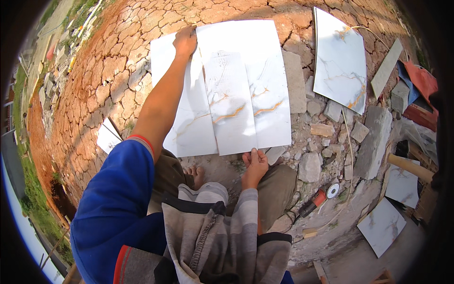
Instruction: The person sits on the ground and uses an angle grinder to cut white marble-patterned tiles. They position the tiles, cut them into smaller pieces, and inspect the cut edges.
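White marble-patterned tiles (267, 80), with grey and orange veins, lie side by side and partly overlapping in front of me, above my knees. My left hand (184, 41) grips their far edge near the upper left, fingers curled over it. At the near edge, right of centre, my right hand (254, 165) pinches the tiles, thumb on top and fingers partly hidden beneath. My bare foot shows below the tiles between my trouser legs.
Another tile stack (338, 61) lies at upper right, small pieces (108, 137) at left. Broken concrete (309, 165), an angle grinder (316, 201), a wooden handle (410, 168), loose tiles (380, 227) and red and blue items (418, 80) lie to the right. Cracked red earth (94, 71) surrounds them.
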Available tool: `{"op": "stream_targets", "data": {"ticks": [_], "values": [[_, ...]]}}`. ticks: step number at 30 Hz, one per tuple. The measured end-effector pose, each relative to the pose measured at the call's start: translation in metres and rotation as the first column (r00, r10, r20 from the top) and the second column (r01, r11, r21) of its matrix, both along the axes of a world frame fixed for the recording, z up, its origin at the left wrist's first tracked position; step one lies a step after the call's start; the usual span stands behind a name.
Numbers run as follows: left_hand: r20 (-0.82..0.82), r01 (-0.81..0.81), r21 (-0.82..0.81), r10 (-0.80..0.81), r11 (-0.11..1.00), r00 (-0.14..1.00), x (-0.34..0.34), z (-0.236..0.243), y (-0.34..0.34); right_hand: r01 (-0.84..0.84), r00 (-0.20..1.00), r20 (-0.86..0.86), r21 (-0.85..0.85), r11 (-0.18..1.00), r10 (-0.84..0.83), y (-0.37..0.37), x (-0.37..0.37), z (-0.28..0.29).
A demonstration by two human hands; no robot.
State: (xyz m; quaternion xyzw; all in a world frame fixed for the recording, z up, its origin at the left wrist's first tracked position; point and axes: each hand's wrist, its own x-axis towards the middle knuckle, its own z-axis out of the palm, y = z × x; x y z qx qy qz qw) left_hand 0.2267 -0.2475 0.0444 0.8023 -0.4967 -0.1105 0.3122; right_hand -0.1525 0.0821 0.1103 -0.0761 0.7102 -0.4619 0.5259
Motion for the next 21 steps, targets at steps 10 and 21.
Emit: {"op": "stream_targets", "data": {"ticks": [10,21], "values": [[0.050,0.029,-0.020,-0.028,0.999,0.998,0.005,-0.002,0.001,0.009,0.999,0.051,-0.025,1.000,-0.007,-0.001,-0.002,0.001],[0.095,0.011,0.027,-0.014,1.000,0.995,0.009,-0.009,-0.005,0.037,0.998,0.043,-0.012,0.999,-0.036,-0.002,0.003,0.002]]}}
